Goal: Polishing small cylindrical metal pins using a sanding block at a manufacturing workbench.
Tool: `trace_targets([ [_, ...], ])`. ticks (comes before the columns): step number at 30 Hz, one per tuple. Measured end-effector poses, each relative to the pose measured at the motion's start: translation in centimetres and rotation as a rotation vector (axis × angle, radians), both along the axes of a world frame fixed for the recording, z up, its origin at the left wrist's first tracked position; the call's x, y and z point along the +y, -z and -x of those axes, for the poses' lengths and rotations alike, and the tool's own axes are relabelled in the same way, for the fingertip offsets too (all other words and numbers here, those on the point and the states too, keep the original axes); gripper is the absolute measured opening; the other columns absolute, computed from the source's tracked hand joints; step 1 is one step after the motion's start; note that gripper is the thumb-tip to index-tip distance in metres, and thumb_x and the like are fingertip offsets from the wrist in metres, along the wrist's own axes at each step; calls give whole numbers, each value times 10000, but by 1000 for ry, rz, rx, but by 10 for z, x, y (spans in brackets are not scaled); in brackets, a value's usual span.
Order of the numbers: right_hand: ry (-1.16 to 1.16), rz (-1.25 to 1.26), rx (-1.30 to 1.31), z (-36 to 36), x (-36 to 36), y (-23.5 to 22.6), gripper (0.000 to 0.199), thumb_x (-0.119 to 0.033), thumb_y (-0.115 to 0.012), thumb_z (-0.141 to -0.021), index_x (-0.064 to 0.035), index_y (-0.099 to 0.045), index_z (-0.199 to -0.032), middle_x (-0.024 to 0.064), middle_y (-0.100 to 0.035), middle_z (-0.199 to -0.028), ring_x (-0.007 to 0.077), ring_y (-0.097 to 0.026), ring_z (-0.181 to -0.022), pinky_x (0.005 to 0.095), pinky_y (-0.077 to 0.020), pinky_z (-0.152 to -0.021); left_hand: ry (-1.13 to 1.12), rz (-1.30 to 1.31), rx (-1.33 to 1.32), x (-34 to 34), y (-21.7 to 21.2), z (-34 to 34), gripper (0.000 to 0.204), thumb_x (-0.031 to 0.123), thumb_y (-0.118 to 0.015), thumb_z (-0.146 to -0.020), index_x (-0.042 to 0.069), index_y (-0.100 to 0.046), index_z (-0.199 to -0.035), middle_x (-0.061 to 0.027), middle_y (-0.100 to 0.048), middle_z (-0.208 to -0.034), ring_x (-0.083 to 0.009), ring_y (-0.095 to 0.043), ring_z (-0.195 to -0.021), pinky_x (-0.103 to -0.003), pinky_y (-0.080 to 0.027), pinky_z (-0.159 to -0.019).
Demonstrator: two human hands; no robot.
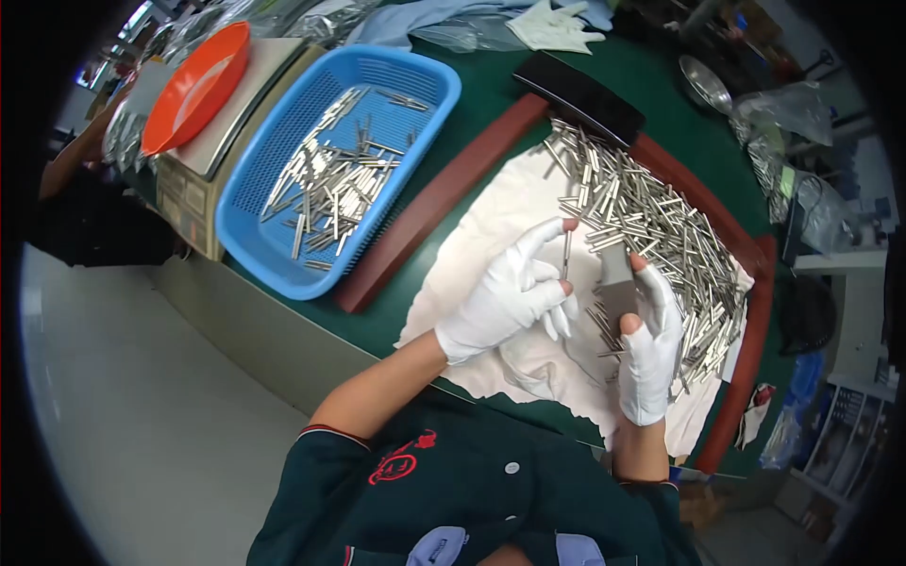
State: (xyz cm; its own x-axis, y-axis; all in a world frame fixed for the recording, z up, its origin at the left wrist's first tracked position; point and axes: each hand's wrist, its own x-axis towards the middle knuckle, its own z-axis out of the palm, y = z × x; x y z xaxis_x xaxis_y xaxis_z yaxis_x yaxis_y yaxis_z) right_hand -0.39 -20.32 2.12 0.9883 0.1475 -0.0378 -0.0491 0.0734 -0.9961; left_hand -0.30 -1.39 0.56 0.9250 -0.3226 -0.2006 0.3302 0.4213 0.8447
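Between the thumb and index fingertips of my left hand is a thin metal pin, held lengthwise. My right hand grips a grey rectangular block with its fingertips and thumb. Both hands wear white gloves with some fingertips bare. They are over a white cloth on the green table. Beyond and to the right of the block lies a large heap of loose metal pins. A few pins show beside the block's lower left edge.
Reddish-brown bars border the cloth. A blue basket with more pins stands left, beside a scale carrying an orange tray. A black phone-like slab lies at the back, near a white glove. Another person's arm shows far left.
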Motion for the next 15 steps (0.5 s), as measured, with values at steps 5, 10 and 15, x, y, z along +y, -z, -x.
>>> trace_targets([
  [5, -8, 126, -121, -3, -3, 8, 634, -266, -738, -747, 47, -510, -1248, 138, -508, -1219, 220, -506, -1132, 334, -381, -1002, 42, -54, -13, 0, 2, 4, 616, -22, -569, -854, 44, -331, -1418, -53, -604, -801, -102, -614, -743, -225, -484, -666],
  [10, -19, 303, -212, -3, -9, 9, 596, -130, -718, -672, 30, -537, -1217, 151, -529, -1197, 244, -534, -1098, 343, -420, -965, 24, -93, -49, -7, 4, 6, 660, -77, -571, -827, 36, -324, -1429, -20, -563, -824, -58, -556, -743, -198, -464, -676],
  [15, -25, 391, -266, -2, -10, 10, 607, -87, -715, -641, 24, -543, -1213, 151, -533, -1189, 250, -538, -1091, 345, -427, -958, -26, -162, -87, -11, 6, 10, 670, -122, -553, -812, 20, -329, -1427, -10, -536, -882, -37, -533, -770, -181, -457, -678],
])
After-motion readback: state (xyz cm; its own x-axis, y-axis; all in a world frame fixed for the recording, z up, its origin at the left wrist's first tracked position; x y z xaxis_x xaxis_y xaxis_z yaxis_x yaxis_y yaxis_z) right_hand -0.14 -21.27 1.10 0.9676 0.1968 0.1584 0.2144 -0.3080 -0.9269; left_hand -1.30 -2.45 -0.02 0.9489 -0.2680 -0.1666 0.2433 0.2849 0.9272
